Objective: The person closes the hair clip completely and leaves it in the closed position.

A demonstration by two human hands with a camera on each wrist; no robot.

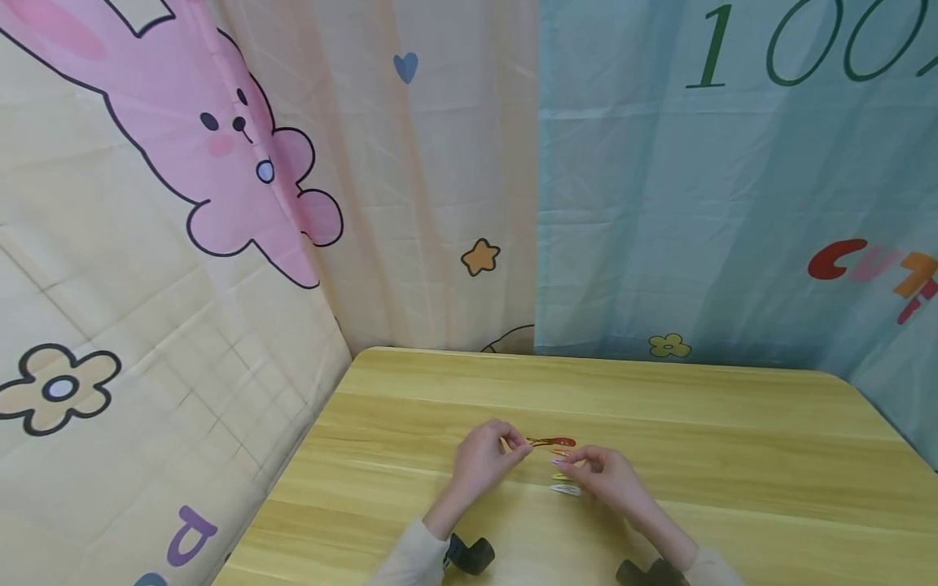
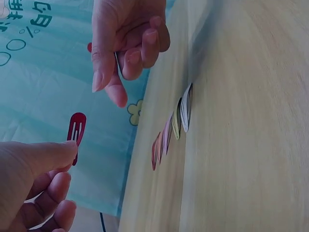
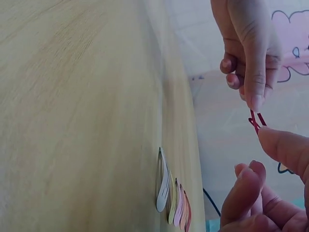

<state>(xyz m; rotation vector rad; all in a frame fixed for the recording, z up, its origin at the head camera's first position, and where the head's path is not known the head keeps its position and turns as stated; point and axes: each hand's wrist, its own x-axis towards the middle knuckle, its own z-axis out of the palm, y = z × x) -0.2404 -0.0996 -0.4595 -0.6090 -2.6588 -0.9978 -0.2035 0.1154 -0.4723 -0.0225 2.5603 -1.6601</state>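
Note:
My left hand [image 1: 485, 457] pinches one end of a red snap hair clip [image 1: 563, 442] between thumb and forefinger, up off the table. From the right wrist view, the clip [image 3: 255, 120] seems unsnapped, its parts spread. My right hand [image 1: 610, 480] is just right of the clip, fingers loosely bent; the left wrist view shows a gap between this hand [image 2: 133, 41] and the clip [image 2: 77, 133]. Below the hands, several hair clips lie in a row: a white clip [image 2: 187, 108], a yellow clip [image 2: 177, 121], a pink clip [image 2: 167, 134], and orange and red ones.
The wooden table [image 1: 410, 391] spreads around both hands. Printed curtains hang behind it, a blue one [image 1: 623, 203] at the right and a cream one [image 1: 440, 163] at the left. Dark wrist straps [image 1: 472, 555] show near the front edge.

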